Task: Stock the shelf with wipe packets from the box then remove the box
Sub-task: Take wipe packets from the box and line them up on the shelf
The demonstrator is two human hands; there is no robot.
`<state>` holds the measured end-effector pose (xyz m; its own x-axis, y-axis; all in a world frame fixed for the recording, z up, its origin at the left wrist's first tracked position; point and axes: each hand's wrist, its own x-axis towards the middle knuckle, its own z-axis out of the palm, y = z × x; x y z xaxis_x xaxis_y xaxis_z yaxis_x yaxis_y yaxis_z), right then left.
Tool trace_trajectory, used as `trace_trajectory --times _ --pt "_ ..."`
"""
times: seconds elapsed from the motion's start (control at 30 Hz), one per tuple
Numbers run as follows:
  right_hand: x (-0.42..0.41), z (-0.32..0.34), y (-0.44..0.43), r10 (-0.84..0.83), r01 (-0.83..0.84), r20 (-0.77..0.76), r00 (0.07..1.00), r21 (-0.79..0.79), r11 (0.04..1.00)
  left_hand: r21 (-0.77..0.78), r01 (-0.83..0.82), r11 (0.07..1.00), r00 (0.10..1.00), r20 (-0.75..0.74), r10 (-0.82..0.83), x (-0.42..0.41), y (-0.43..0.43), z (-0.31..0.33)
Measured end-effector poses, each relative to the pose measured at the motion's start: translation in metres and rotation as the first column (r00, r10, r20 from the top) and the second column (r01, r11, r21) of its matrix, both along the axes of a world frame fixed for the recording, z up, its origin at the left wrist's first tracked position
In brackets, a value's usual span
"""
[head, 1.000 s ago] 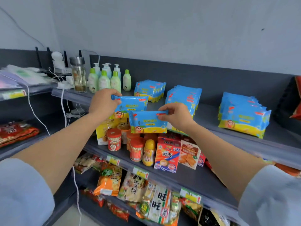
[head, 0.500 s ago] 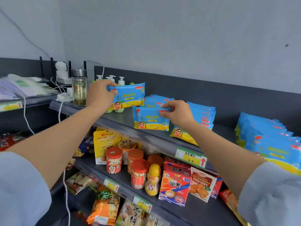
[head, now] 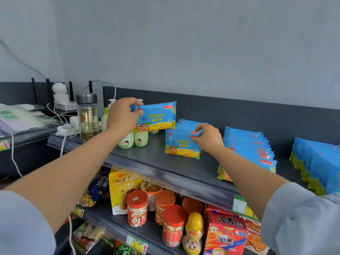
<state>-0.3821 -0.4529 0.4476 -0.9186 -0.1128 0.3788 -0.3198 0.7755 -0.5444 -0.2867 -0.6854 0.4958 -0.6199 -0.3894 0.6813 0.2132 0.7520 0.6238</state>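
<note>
- Centre of frame, slightly right: right hand (head: 208, 139) pinches the upper right corner of the front packet (head: 181, 146) with curled thumb and fingertips. Not let go yet.
- Front packet now stands on the top shelf (head: 147, 159), leaning against the left row of packets (head: 189, 124). Half a second ago it hung just short of that row. A second ago it was in the air in front of the lower shelf.
- Left of centre: left hand (head: 123, 115) grips the raised packet (head: 156, 116) by its left end. It is held in the air above the green bottles (head: 140, 139), as it was half a second ago.
- Judgement: one packet is as good as placed and only needs releasing. The raised packet likely goes next, probably onto the same row.
- Further right: middle row (head: 250, 150) and right row (head: 316, 162) are already stocked; no change seen in them.
- Box not in view, so I cannot tell how many packets remain. Removal looks not yet begun.
</note>
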Motion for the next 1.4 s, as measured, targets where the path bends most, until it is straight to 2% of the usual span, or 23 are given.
trace_trajectory --times 0.1,0.53,0.8,0.87,1.0,1.4 --pt "-0.013 -0.005 -0.005 -0.03 0.029 0.045 0.999 0.021 0.999 -0.016 0.052 0.999 0.998 0.032 -0.051 -0.012 -0.004 -0.01" --pt "-0.039 -0.005 -0.005 -0.142 0.143 -0.033 0.989 0.02 0.99 -0.057 0.296 0.953 0.914 0.305 -0.266 -0.055 0.007 -0.041" --pt "-0.04 -0.003 -0.001 -0.157 0.159 -0.041 0.987 0.055 0.986 0.038 0.36 0.932 0.86 0.374 -0.347 -0.086 0.019 -0.066" --pt "-0.04 -0.003 -0.001 -0.162 0.165 -0.048 0.986 0.057 0.985 0.018 0.372 0.928 0.844 0.41 -0.346 -0.091 0.025 -0.071" --pt "-0.04 -0.004 -0.002 -0.16 0.162 -0.049 0.986 0.064 0.985 -0.118 0.371 0.921 0.847 0.45 -0.283 -0.098 0.034 -0.078" --pt "-0.043 -0.007 -0.003 -0.135 0.135 -0.016 0.991 0.031 0.99 -0.319 0.302 0.898 0.907 0.385 -0.169 -0.124 0.04 -0.091"
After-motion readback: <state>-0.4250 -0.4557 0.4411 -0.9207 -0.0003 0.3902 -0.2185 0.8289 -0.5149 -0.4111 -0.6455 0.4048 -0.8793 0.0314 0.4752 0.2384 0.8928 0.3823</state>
